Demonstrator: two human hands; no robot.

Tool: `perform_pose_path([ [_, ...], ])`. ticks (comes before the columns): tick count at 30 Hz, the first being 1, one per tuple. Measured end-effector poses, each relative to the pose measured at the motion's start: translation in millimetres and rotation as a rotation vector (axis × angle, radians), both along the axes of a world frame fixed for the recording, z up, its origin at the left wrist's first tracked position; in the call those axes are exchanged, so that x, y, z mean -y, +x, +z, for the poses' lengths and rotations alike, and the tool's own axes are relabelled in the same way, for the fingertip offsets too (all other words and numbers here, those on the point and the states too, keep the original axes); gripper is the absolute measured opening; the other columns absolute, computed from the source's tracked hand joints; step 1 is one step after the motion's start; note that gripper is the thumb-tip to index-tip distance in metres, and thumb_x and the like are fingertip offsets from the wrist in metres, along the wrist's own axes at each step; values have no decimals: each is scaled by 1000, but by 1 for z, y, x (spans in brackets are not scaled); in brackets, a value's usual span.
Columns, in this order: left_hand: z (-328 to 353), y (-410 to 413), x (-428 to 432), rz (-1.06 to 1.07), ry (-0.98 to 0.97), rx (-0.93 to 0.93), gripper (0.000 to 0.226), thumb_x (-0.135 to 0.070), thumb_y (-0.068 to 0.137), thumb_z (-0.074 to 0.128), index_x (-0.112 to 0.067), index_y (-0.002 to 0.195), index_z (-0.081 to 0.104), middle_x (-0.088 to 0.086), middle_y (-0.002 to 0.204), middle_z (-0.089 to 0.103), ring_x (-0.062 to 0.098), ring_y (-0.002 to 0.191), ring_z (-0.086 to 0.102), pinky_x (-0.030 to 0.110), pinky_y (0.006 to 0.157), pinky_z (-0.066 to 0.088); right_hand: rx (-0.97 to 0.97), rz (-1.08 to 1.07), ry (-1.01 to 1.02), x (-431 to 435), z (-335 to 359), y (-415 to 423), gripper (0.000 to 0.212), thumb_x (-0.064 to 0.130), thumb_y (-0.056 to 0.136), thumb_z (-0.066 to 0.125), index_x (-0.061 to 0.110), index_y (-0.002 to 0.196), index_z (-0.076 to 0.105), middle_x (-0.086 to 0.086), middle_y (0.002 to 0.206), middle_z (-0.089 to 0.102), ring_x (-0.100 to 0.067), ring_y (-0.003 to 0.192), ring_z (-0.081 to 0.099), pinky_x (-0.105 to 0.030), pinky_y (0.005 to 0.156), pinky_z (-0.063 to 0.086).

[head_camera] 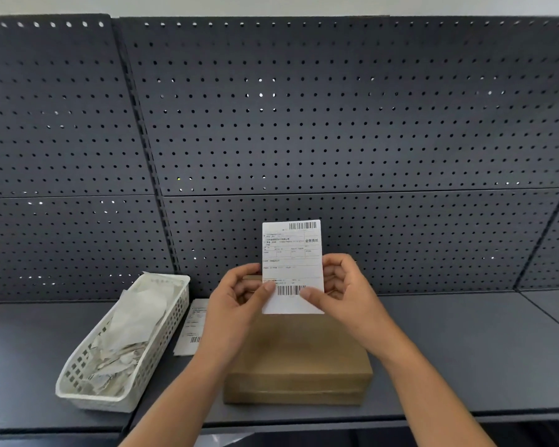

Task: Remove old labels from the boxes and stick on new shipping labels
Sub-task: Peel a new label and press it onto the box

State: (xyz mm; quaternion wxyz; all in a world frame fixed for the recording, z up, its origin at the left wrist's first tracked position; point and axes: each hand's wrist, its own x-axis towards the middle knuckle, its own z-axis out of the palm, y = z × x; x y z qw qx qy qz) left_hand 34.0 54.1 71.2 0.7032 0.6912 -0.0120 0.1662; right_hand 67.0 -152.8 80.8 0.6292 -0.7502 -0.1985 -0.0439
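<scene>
A white shipping label (291, 253) with barcodes at top and bottom is held upright above a brown cardboard box (299, 359) on the dark shelf. My left hand (239, 301) pinches the label's lower left edge, thumb on the printed face. My right hand (342, 288) pinches its lower right edge beside the bottom barcode. The box lies flat and its top face shows no label. Another printed label (192, 327) lies flat on the shelf to the left of the box, partly hidden by my left wrist.
A white slotted plastic basket (162, 346) with crumpled paper scraps stands at the left. A dark pegboard wall (336, 124) closes the back of the shelf. The shelf's front edge (304, 421) runs just below the box.
</scene>
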Motion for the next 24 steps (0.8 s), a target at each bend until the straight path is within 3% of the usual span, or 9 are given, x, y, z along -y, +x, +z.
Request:
perform_pose_path([
  [7, -10, 6, -1, -12, 102, -6, 34, -19, 88, 80, -24, 118, 68, 1, 94, 79, 17, 91, 75, 36, 86, 59, 31, -53, -91, 5, -22, 0, 44, 15, 93, 73, 42, 117, 48, 4, 105, 68, -20, 96, 67, -47, 84, 59],
  [11, -19, 9, -3, -31, 181, -43, 36, -19, 87, 81, -27, 118, 66, -3, 90, 79, 11, 86, 74, 30, 81, 57, -40, -146, -69, 3, -34, 0, 63, 9, 90, 76, 37, 130, 35, -1, 94, 69, -21, 85, 68, -45, 84, 59],
  [15, -33, 13, -8, -81, 282, -99, 42, -24, 86, 83, -29, 123, 64, -8, 91, 79, 10, 87, 74, 34, 86, 57, -74, -170, -112, 6, -44, 2, 68, 10, 89, 77, 43, 129, 32, -4, 91, 68, -25, 80, 68, -45, 77, 60],
  [19, -42, 17, -11, -79, 369, -108, 44, -27, 86, 83, -31, 125, 63, -12, 91, 78, 6, 87, 72, 20, 79, 53, -79, -173, -155, 5, -53, 1, 70, 10, 89, 77, 41, 131, 32, -2, 91, 67, -20, 79, 68, -40, 78, 60],
  [24, -52, 22, -13, -42, 512, -78, 49, -29, 87, 81, -44, 129, 59, -17, 90, 74, 0, 87, 69, 15, 77, 51, -75, -178, -236, 1, -59, 1, 69, 12, 91, 75, 44, 130, 28, 1, 95, 65, -13, 81, 67, -30, 79, 58],
])
